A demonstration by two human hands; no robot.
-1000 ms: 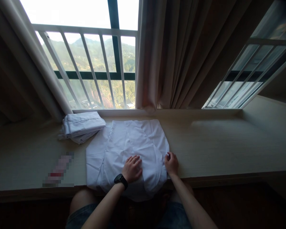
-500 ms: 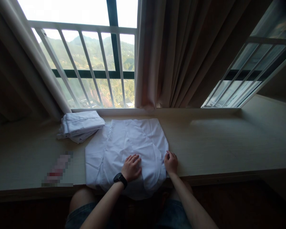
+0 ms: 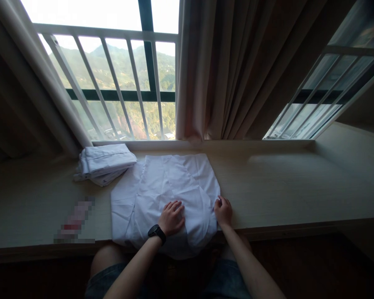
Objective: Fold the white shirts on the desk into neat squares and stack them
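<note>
A white cloth garment (image 3: 168, 182) lies spread on the window ledge, partly folded and creased, its near end hanging over the front edge. I cannot make out which kind of garment it is. Flat on its near middle rests my left hand (image 3: 172, 218), fingers stretched out, with a black watch (image 3: 156, 233) on the wrist. My right hand (image 3: 223, 211) is at the garment's right edge, its fingers closed in a pinch on the white fabric there. Against the garment's far left corner sits a stack of folded white cloth (image 3: 107, 162).
The pale ledge (image 3: 286, 187) runs under the window (image 3: 112, 74), which has white railings. Long curtains (image 3: 224, 70) hang behind the ledge. A blurred-out reddish item (image 3: 76, 220) lies at the left. My knees are below the front edge.
Both hands and the garment keep their places. Only the camera view has shifted very slightly.
</note>
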